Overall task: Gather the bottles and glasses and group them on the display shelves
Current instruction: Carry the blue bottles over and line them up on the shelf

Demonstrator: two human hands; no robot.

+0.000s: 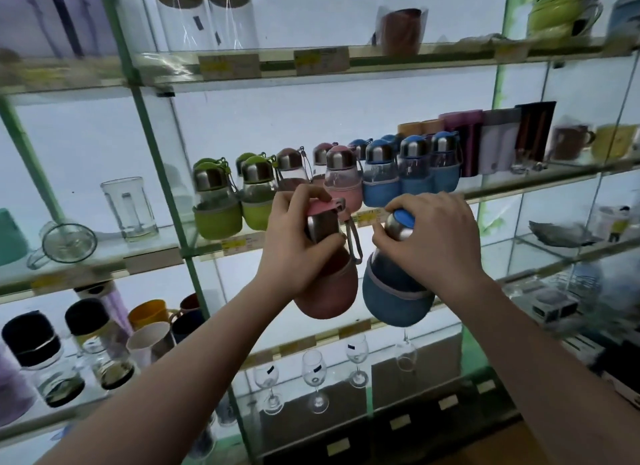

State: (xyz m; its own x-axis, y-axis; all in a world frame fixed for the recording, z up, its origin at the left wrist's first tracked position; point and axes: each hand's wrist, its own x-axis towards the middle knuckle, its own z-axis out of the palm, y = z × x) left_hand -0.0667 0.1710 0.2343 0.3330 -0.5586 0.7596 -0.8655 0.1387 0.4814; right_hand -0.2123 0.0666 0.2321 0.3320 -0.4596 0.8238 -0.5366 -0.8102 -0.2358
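My left hand [298, 243] grips a pink-sleeved bottle [329, 291] by its steel cap, tilted, in front of the middle glass shelf [502, 187]. My right hand [440, 239] holds a blue-sleeved bottle [394, 295] by its cap, right beside the pink one. On the shelf behind stand matching bottles in a row: green ones [216, 201] at the left, pink ones [341, 177] in the middle, blue ones [412, 174] at the right. Both held bottles hang below the shelf edge.
A glass mug [130, 208] and a tipped glass jug [65, 245] sit on the left shelf. Wine glasses [315, 378] stand on the lower shelf, dark-lidded jars [38, 354] and cups at lower left. Tall glass canisters [204, 14] are above; mugs [571, 141] and boxes are at right.
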